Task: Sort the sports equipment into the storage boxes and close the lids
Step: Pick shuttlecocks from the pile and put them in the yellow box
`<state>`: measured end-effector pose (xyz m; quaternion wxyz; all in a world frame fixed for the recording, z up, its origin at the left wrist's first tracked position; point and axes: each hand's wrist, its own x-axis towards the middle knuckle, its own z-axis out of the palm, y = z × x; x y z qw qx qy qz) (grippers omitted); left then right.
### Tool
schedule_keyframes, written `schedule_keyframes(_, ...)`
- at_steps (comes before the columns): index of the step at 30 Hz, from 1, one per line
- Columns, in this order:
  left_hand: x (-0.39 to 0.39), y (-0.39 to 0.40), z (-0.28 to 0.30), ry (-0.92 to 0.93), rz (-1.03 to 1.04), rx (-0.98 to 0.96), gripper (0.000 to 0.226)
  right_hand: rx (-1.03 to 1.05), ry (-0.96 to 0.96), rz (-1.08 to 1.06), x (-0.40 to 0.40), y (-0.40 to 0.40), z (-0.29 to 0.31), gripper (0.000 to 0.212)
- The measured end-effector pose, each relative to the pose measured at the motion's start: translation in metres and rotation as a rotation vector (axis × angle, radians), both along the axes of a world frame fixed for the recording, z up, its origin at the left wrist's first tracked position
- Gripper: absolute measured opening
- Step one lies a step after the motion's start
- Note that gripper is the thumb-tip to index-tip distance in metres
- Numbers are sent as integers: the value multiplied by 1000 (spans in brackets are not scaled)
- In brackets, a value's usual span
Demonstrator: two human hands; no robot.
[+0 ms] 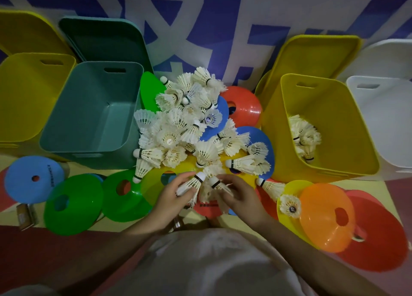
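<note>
A heap of white feather shuttlecocks lies on the floor over coloured disc cones. My left hand grips a shuttlecock at the heap's near edge, cork tip pointing away. Beside it my right hand grips another shuttlecock. The yellow box on the right holds several shuttlecocks. The teal box on the left has nothing in it. Another yellow box stands at far left and a white box at far right.
Lids lean on the wall behind the boxes: teal, yellow, yellow. Loose disc cones surround me: blue, green, orange, red. A small brown object lies at left.
</note>
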<state>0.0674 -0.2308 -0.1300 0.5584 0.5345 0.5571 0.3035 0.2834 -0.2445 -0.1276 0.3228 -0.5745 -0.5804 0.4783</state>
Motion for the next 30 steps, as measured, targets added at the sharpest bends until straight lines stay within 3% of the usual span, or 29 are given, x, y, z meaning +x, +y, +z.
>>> schedule_keyframes(2,10,4,6,-14,5,41,37,41,45,-121,10,3,3,40)
schedule_keyframes(5,29,14,19,-61,28,80,39,112,106,-228,28,11,15,28)
schedule_keyframes(9,69,39,47,-97,-53,165,37,164,127,-326,64,33,39,28)
schedule_keyframes(14,148,86,83,-132,-170,297,35,312,29,-538,129,65,68,30)
schedule_keyframes(17,203,113,95,-116,-266,310,38,293,-94,-668,181,77,71,34)
schedule_keyframes(21,273,143,89,53,-410,322,45,162,-232,-802,247,80,60,50)
schedule_keyframes(23,303,154,85,134,-453,279,46,114,-267,-835,268,78,52,43)
schedule_keyframes(26,334,164,73,181,-533,68,40,62,-344,-783,276,74,40,43)
schedule_keyframes(30,354,177,37,453,-684,46,42,121,-550,-667,268,70,27,42)
